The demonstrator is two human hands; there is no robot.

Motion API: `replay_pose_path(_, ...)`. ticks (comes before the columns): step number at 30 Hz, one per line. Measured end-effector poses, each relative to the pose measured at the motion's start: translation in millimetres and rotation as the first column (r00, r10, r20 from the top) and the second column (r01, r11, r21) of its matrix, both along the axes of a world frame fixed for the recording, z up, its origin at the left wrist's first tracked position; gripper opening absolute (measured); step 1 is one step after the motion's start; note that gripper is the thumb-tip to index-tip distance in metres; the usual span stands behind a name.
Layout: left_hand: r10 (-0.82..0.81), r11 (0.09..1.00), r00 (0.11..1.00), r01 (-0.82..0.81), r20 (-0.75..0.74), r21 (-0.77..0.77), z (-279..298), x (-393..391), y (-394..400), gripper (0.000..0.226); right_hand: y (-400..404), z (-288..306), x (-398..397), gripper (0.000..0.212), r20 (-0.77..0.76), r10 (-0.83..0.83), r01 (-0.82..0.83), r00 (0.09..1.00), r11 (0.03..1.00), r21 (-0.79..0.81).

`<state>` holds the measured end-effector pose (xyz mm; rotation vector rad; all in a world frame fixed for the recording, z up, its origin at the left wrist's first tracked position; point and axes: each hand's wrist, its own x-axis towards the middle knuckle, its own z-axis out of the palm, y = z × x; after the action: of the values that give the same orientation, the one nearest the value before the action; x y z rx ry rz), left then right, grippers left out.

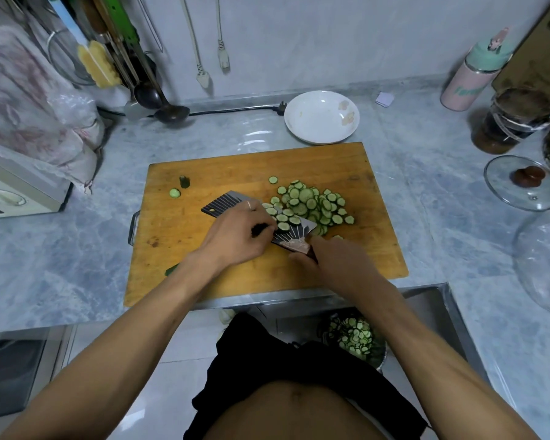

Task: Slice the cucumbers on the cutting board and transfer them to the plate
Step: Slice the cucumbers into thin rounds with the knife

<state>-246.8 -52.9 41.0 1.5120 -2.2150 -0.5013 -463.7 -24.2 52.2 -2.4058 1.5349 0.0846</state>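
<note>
A wooden cutting board (204,173) lies on the marble counter. A heap of cucumber slices (311,204) covers its right middle. A dark cleaver (223,203) lies nearly flat across the board, with some slices on its blade. My right hand (337,262) grips the cleaver's handle. My left hand (235,236) rests on the blade, its bent fingers against the slices there. Two cucumber ends (178,187) sit at the board's upper left. The white plate (318,122) stands empty just behind the board.
A glass lid (524,182), a dark jar (508,122) and a pink bottle (470,81) stand to the right. Ladles (169,112) and a cloth-covered appliance (19,185) are at the left. Below the counter edge a bowl of slices (354,338) shows.
</note>
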Motion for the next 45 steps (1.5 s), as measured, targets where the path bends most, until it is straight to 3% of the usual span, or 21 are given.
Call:
replay_pose_path(4,-0.098,0.974,0.978,0.056,0.186,0.221,0,-6,-30,0.037,2,5,-3,0.058,-0.038,0.007,-0.008,0.999,1.000,-0.005)
replay_pose_path(7,-0.130,0.953,0.974,0.071,0.186,0.294,-4,-13,-48,0.042,2,4,-6,0.058,-0.029,-0.025,0.025,0.999,1.000,0.009)
replay_pose_path(11,-0.092,0.978,0.991,0.072,0.093,0.194,1,-22,-50,0.036,0,-2,-14,0.061,-0.011,-0.059,0.059,0.998,0.998,0.009)
replay_pose_path(15,-0.156,0.965,0.986,0.138,0.063,0.223,7,-38,-50,0.030,1,-5,-19,0.061,0.010,-0.056,0.056,0.998,0.998,-0.008)
replay_pose_path(20,-0.056,0.982,0.967,0.009,0.247,0.187,5,-52,-66,0.024,4,-2,-19,0.056,-0.013,-0.005,0.005,1.000,1.000,-0.012)
replay_pose_path(24,-0.118,0.979,0.987,0.098,0.105,0.179,6,-60,-59,0.014,5,-4,-18,0.054,0.002,-0.007,0.007,1.000,1.000,0.020)
replay_pose_path(26,-0.137,0.970,0.981,0.104,0.138,0.218,5,-64,-58,0.020,5,-4,-19,0.054,0.009,-0.016,0.015,1.000,1.000,0.017)
replay_pose_path(29,0.002,0.980,0.975,-0.046,0.223,0.194,0,-64,-65,0.022,6,-4,-19,0.053,0.013,-0.014,0.014,1.000,1.000,-0.009)
replay_pose_path(34,0.156,0.980,0.981,-0.169,0.114,0.108,-1,-45,-62,0.007,8,-9,-23,0.055,0.007,-0.050,0.050,0.999,0.999,-0.009)
replay_pose_path(37,0.187,0.964,0.975,-0.206,0.118,0.169,2,-23,-60,0.020,9,-13,-27,0.056,0.017,-0.060,0.060,0.998,0.998,-0.018)
replay_pose_path(42,0.046,0.923,0.995,-0.075,0.085,0.378,4,-12,-58,0.043,9,-11,-25,0.057,0.020,-0.059,0.059,0.998,0.998,-0.025)
replay_pose_path(45,0.051,0.887,0.999,-0.050,0.012,0.459,5,-15,-57,0.054,10,-12,-22,0.056,0.033,-0.058,0.058,0.998,0.998,-0.021)
